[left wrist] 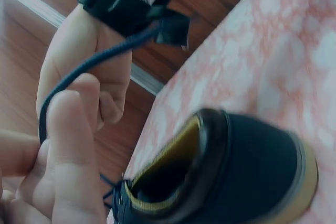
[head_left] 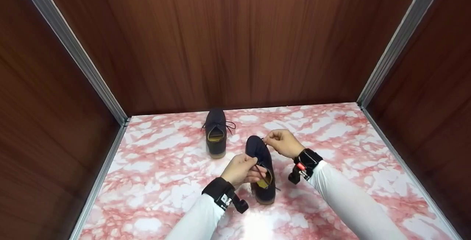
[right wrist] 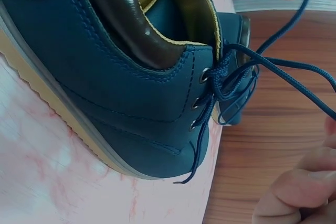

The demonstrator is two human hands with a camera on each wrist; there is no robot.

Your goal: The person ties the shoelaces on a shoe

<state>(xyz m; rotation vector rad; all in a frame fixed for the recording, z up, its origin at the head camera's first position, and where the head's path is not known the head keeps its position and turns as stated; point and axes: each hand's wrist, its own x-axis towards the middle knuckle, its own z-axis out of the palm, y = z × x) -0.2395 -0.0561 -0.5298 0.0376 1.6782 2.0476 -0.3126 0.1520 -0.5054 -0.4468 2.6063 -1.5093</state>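
A navy low-cut lace-up shoe (head_left: 263, 194) with a yellow lining and tan sole sits between my hands. My left hand (head_left: 239, 170) is over its opening and pinches one end of the dark blue shoelace (left wrist: 100, 56), which arcs across the left wrist view. Beside the toe, my right hand (head_left: 283, 142) pinches lace between thumb and fingertips. In the right wrist view, crossed lace strands (right wrist: 273, 64) run from the eyelets toward both hands, and one loose tip (right wrist: 191, 171) hangs down the shoe's side. The right fingertips are partly cut off there.
A matching navy shoe (head_left: 216, 148) stands farther back on the left, toe toward the back panel, its laces spread at the sides. Under both shoes is a pink-and-white marbled surface (head_left: 158, 188). Brown wood-look panels (head_left: 235, 41) with metal edge strips (head_left: 88, 70) enclose it.
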